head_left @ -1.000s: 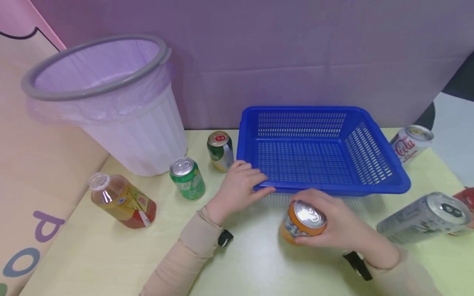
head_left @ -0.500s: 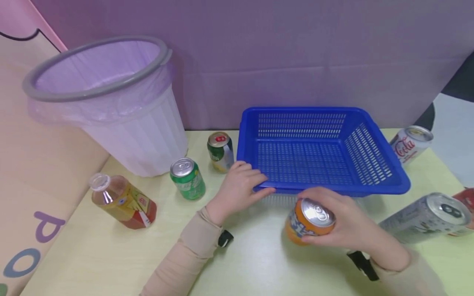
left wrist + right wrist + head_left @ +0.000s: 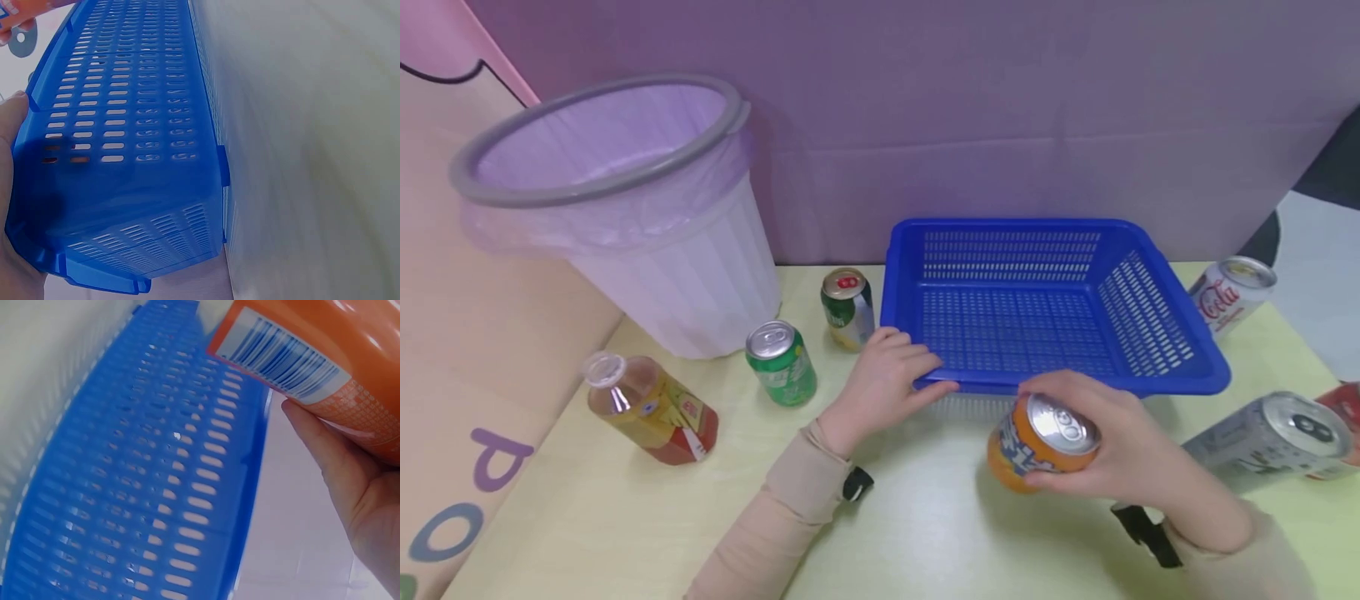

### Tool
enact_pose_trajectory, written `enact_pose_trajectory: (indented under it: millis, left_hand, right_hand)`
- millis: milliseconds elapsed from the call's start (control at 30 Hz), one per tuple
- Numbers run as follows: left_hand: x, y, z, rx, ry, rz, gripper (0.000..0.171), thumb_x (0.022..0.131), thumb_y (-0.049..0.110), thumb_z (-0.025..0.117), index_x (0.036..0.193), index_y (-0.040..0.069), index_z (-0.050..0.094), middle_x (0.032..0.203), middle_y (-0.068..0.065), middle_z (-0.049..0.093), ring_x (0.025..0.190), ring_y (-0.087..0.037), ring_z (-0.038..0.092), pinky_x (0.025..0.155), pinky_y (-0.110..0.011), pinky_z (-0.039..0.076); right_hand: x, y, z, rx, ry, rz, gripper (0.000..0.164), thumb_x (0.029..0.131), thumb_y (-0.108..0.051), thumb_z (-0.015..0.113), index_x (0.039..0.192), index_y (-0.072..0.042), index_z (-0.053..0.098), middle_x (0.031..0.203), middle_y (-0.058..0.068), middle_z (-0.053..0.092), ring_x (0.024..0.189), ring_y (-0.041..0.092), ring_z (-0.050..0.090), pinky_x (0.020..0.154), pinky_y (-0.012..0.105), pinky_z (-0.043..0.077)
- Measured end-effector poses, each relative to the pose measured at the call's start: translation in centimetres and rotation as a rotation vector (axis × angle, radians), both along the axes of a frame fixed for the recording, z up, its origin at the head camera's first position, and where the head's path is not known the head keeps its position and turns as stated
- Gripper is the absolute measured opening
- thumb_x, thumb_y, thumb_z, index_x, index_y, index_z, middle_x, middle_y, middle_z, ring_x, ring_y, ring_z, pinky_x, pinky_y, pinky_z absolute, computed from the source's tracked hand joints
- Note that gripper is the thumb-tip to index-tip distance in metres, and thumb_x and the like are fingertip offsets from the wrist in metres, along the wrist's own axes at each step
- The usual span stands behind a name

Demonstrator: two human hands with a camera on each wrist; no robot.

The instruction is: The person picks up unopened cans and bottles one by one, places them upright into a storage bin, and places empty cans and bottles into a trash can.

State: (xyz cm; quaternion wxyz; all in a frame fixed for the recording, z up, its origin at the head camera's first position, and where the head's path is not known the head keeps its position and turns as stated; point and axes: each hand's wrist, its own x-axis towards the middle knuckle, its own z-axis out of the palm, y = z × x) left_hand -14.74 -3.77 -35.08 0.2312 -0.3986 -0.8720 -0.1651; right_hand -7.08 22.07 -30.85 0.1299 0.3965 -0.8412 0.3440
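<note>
My right hand [image 3: 1112,437] grips an orange soda can [image 3: 1026,450] around its side, just in front of the blue plastic basket [image 3: 992,381]. The can leans, its silver top turned up and to the right. In the right wrist view the barcode side of the orange soda can [image 3: 312,369] shows beside the thumb, with the slotted basket wall behind. My left hand [image 3: 887,375] holds the basket's front left corner, fingers over the rim and thumb along the front edge. In the left wrist view the basket [image 3: 125,181] stands on the table, its rim beside the left hand [image 3: 15,187].
Left of the basket stand a dark green can [image 3: 847,312], a green soda can [image 3: 782,367] and a bottle of reddish drink [image 3: 655,412]. A lined white bin [image 3: 685,275] rises behind them. On the right are a cola can [image 3: 1228,296], a tall silver can [image 3: 1262,437] and a red can [image 3: 1345,408].
My right hand has moved a little to the right with the orange soda can, which leans more. The left hand has stayed on the basket's corner.
</note>
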Motion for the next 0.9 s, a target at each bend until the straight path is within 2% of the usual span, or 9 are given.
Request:
enact_pose_trajectory:
  millis: [300, 667, 900]
  left_hand:
    - [-0.1, 0.1, -0.2, -0.007, 0.008, 0.003, 0.029, 0.086, 0.046, 0.064, 0.086, 0.017, 0.071, 0.076, 0.009, 0.068, 0.071, -0.009, 0.056, 0.088, -0.033, 0.039]
    - [0.0, 0.1, -0.1, 0.003, -0.001, -0.002, 0.029, 0.087, 0.045, 0.064, 0.085, 0.017, 0.071, 0.076, 0.008, 0.068, 0.071, -0.009, 0.056, 0.088, -0.032, 0.039]
    - [0.0, 0.1, 0.0, -0.006, -0.006, 0.007, 0.029, 0.086, 0.045, 0.064, 0.086, 0.017, 0.071, 0.077, 0.009, 0.068, 0.072, -0.009, 0.056, 0.088, -0.033, 0.039]
  right_hand:
    - [-0.1, 0.6, 0.6, -0.011, 0.025, -0.003, 0.074, 0.057, -0.027, 0.091, 0.117, -0.001, 0.057, 0.110, 0.002, 0.063, 0.094, 0.003, 0.060, 0.074, 0.015, 0.051]
    - [-0.1, 0.6, 1.6, -0.010, 0.020, 0.001, 0.073, 0.056, -0.025, 0.092, 0.116, 0.000, 0.057, 0.109, 0.003, 0.063, 0.096, 0.001, 0.059, 0.075, 0.014, 0.051]
    - [-0.3, 0.6, 2.3, 0.006, 0.050, -0.006, 0.075, 0.055, -0.027, 0.092, 0.115, 0.000, 0.058, 0.107, 0.007, 0.063, 0.097, 0.000, 0.058, 0.076, 0.013, 0.050]
